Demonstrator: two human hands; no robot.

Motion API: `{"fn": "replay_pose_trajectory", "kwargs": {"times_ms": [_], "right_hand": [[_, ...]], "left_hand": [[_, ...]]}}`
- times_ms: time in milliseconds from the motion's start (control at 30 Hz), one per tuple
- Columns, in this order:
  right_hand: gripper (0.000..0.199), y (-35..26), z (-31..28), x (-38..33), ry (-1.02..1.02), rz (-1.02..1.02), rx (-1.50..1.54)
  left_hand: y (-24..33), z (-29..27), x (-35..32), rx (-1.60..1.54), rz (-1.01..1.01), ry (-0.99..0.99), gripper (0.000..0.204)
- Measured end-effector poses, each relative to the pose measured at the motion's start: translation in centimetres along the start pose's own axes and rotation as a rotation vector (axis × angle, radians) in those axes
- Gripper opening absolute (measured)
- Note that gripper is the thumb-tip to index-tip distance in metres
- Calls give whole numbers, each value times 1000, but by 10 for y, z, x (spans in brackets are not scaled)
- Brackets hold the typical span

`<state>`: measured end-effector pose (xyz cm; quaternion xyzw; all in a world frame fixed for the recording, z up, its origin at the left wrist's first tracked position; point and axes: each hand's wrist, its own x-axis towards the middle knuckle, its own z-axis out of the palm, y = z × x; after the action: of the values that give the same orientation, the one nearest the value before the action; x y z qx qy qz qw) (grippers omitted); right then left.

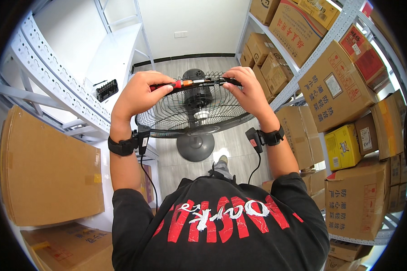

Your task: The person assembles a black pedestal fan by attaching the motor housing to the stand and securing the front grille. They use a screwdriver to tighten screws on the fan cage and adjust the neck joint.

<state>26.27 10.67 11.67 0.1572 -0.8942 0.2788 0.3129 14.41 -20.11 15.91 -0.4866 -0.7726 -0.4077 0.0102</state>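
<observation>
A black pedestal fan with a round wire guard [167,113] stands before me, its round base [195,148] on the floor. My left hand [139,92] is closed round a red and black screwdriver [185,83], held sideways along the guard's upper edge. Its shaft points right, toward my right hand. My right hand [249,90] pinches a black part [231,81] at the guard's upper rim, thumb below and fingers over it. Whether the screwdriver's tip touches a screw is too small to tell. The fan's motor housing [193,76] shows behind the guard.
On the white shelf at left lies a black bit holder [107,91] with several bits. Large cardboard boxes [54,167] fill the lower left. Along the right, metal racks [298,81] carry several cartons [337,86] and a yellow box [343,147]. A white wall [199,27] stands ahead.
</observation>
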Motion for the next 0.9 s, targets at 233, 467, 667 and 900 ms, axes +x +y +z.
{"fn": "replay_pose_trajectory", "kwargs": {"times_ms": [233, 467, 667, 900], "right_hand": [[25, -1, 2, -2, 21, 17, 27], [23, -2, 0, 0, 6, 10, 25], [24, -2, 1, 0, 8, 14, 15], [24, -1, 1, 0, 20, 6, 6]], "left_hand": [[0, -3, 1, -10, -34, -32, 19], [7, -6, 3, 47, -10, -26, 20], [16, -8, 6, 153, 41, -15, 20], [-10, 8, 2, -266, -136, -1, 15]]}}
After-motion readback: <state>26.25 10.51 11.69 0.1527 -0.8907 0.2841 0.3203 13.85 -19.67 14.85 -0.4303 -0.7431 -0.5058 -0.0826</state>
